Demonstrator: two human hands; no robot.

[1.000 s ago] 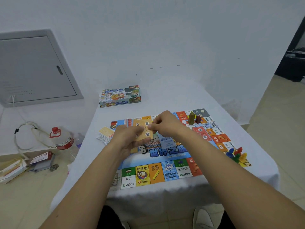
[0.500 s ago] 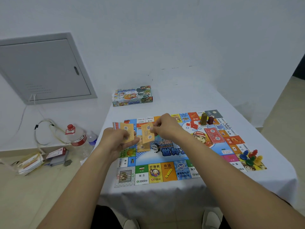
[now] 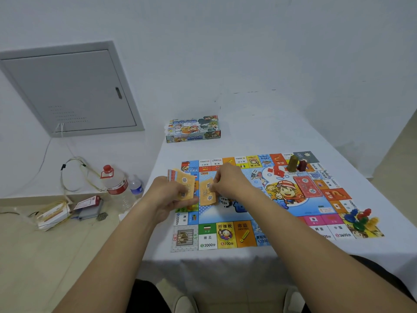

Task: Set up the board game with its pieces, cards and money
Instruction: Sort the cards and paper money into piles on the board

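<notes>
- Colourful printed game board (image 3: 266, 213): lies flat on the white-clothed surface (image 3: 259, 136).
- Left hand (image 3: 168, 196): fingers curled round a stack of orange paper money notes (image 3: 184, 182), held above the board's left edge.
- Right hand (image 3: 230, 182): fingers pinch 1 orange paper note (image 3: 208, 194), just beside the stack.
- Red card deck (image 3: 308, 188): on the board, right of centre.
- Coloured plastic pawns (image 3: 361, 220): clustered at the board's near right corner.
- Game box (image 3: 194, 129): at the far edge of the surface.
</notes>
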